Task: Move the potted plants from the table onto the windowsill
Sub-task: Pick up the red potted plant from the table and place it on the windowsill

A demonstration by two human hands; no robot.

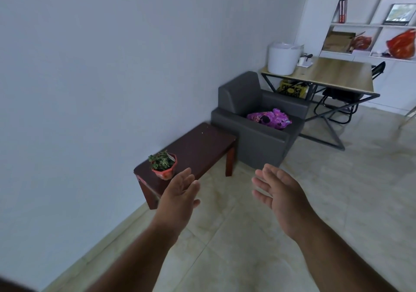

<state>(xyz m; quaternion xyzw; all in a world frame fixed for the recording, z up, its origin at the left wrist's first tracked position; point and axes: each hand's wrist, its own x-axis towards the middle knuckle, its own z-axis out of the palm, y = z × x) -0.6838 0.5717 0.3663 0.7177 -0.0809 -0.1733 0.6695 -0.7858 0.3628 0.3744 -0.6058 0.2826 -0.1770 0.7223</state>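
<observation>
A small green plant in a red pot stands upright near the front end of a low dark-brown table set against the wall. My left hand is stretched out with straight fingers, just below and to the right of the pot, not touching it. Level with it and further right, over the floor, my right hand is also held out, palm turned inward, fingers straight. Neither hand holds anything. No windowsill is in view.
A grey armchair with a purple bag on its seat stands beyond the low table. Behind it is a wooden desk bearing a white bucket, then white shelves. Beige tiled floor spreads below my arms.
</observation>
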